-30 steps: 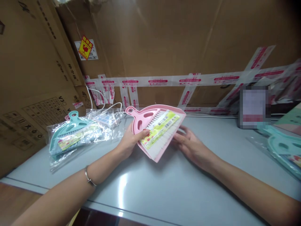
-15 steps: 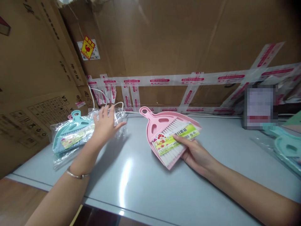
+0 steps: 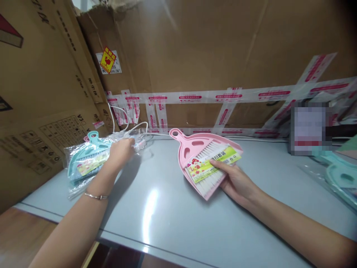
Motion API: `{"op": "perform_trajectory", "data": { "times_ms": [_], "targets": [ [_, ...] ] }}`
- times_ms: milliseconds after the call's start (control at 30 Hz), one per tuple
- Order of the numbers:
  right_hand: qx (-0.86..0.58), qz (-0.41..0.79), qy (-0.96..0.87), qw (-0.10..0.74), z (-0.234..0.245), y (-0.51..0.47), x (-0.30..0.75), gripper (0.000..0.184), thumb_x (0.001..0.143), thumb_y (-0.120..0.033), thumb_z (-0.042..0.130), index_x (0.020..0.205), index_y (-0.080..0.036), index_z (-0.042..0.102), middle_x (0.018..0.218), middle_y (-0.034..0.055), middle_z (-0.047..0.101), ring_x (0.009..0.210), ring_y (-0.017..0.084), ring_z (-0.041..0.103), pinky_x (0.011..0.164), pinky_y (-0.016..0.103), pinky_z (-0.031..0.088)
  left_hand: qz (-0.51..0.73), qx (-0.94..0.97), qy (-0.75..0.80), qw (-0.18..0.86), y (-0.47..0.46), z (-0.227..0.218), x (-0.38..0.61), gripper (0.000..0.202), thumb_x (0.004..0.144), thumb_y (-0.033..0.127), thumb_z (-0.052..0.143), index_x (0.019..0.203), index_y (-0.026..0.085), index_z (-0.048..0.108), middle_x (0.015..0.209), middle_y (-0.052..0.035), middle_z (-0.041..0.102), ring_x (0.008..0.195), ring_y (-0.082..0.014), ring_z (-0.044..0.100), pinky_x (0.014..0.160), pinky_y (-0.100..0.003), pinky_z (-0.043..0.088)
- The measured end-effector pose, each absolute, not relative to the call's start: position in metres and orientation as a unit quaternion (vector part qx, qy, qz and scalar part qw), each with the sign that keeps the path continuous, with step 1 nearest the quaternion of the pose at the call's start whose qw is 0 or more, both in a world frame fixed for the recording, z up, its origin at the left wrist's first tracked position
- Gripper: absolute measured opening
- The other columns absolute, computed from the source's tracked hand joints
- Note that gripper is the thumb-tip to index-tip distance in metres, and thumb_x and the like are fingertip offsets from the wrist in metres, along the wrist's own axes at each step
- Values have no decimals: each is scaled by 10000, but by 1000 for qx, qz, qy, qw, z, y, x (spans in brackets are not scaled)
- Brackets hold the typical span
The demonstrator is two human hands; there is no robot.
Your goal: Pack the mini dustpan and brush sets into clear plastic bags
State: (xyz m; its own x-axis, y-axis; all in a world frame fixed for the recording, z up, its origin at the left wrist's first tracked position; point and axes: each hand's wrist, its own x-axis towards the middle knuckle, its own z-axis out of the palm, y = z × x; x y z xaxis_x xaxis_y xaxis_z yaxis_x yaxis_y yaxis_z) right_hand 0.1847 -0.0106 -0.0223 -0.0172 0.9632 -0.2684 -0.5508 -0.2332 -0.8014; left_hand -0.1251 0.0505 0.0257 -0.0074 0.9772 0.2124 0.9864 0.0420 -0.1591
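Observation:
My right hand (image 3: 235, 182) grips a pink dustpan (image 3: 185, 143) by its lower right side. A white-bristled brush (image 3: 206, 186) lies in the pan under a yellow-green printed card band (image 3: 203, 165); my thumb presses on the card. Farther left, my left hand (image 3: 122, 149) is closed, fingers curled down onto crinkled clear plastic bag film (image 3: 143, 138). The fingertips are partly hidden. Beside that wrist lies a teal dustpan (image 3: 83, 150) with a blue-bristled brush and a card, wrapped in clear plastic. A bit of pink shows behind its handle.
Large cardboard boxes (image 3: 195, 44) stand along the back and left of the grey table (image 3: 173, 223). White cables (image 3: 125, 111) run along the back. At right are a blurred-out upright object (image 3: 309, 126) and another teal dustpan (image 3: 340, 167) in plastic.
My left hand has gone from spread fingers to a closed grip on the plastic. My right hand still holds the pink dustpan, and the view has shifted slightly.

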Motion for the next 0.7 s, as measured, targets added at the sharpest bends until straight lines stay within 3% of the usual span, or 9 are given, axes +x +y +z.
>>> {"op": "perform_trajectory", "data": {
  "times_ms": [100, 167, 300, 500, 700],
  "targets": [
    [-409, 647, -242, 596, -16, -7, 192, 369, 693, -110, 687, 1042, -189, 601, 990, 52, 707, 904, 224, 673, 795, 361, 579, -134, -767, -610, 145, 46, 29, -115, 259, 847, 202, 411, 971, 179, 637, 1060, -115, 650, 1013, -274, 584, 884, -425, 419],
    [-403, 620, -242, 628, -10, -4, 199, 377, 694, -114, 678, 1055, -195, 604, 1027, 49, 697, 940, 222, 662, 805, 354, 576, -187, -842, -495, 101, 41, 27, -104, 227, 857, 210, 433, 930, 199, 648, 1086, -86, 645, 1068, -237, 550, 960, -415, 376],
    [-383, 561, -239, 694, 1, 3, 214, 351, 688, -73, 650, 1019, -185, 631, 1048, 45, 692, 954, 207, 655, 786, 299, 580, -189, -914, -358, -4, 32, 19, -82, 234, 869, 186, 440, 934, 230, 660, 1126, -64, 630, 1152, -220, 482, 1020, -448, 313],
    [-395, 540, -218, 711, 9, 9, 223, 317, 704, -42, 612, 985, -185, 639, 1004, 45, 704, 901, 188, 672, 805, 282, 569, -188, -919, -343, -41, 26, 19, -76, 258, 843, 122, 440, 918, 233, 661, 1111, -55, 622, 1163, -216, 460, 1008, -449, 331],
    [-400, 543, -218, 706, 8, 8, 221, 306, 697, -51, 615, 971, -184, 643, 979, 42, 710, 898, 195, 672, 824, 299, 561, -211, -906, -365, -26, 26, 18, -75, 199, 833, 161, 459, 917, 211, 633, 1051, -59, 628, 1045, -199, 533, 940, -400, 393]
  ]
}}
